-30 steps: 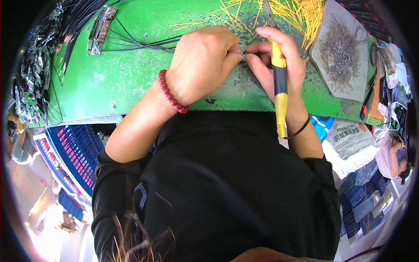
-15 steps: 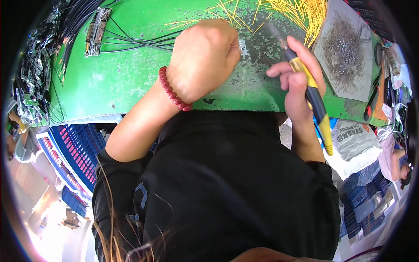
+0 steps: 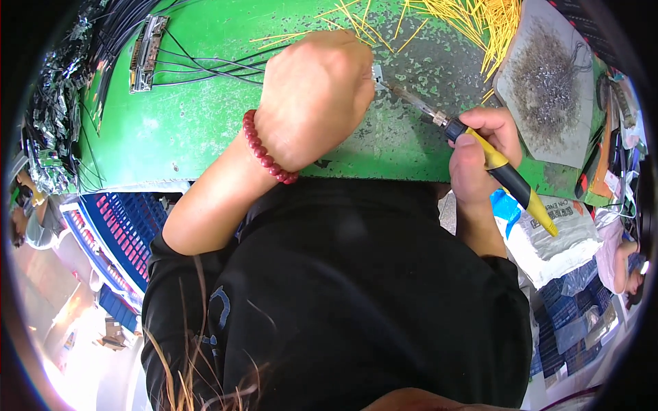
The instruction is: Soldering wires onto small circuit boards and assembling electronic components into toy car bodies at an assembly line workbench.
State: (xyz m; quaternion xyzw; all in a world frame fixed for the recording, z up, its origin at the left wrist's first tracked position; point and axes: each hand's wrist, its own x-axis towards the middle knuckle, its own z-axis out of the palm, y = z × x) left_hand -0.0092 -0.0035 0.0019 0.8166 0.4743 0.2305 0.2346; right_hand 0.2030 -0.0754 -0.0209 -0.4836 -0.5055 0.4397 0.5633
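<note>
My right hand (image 3: pixel 480 154) grips a yellow and black soldering iron (image 3: pixel 504 168) like a pen. The iron points up and left, its metal tip at or very near a small whitish piece (image 3: pixel 378 75) on the table. Right beside that piece is my left hand (image 3: pixel 319 96), closed with its back up and a red bead bracelet on the wrist. Its fingertips, and whatever they pinch, are hidden under the hand. Thin black wires (image 3: pixel 212 70) run beneath it from a small metal-and-board strip (image 3: pixel 148 55) on the left.
The green worktable (image 3: pixel 185 137) has worn paint. Yellow thin sticks or wires (image 3: pixel 473 27) lie scattered at the far right, beside a grey board (image 3: pixel 555 89) with dark debris. Black wires and shiny parts (image 3: pixel 58 103) pile up at the left edge. Blue crates (image 3: pixel 127 229) stand below the table.
The soldering iron has swung lower and flatter, its tip coming down beside the small whitish piece. My right hand has moved toward me; the left stays nearly in place.
</note>
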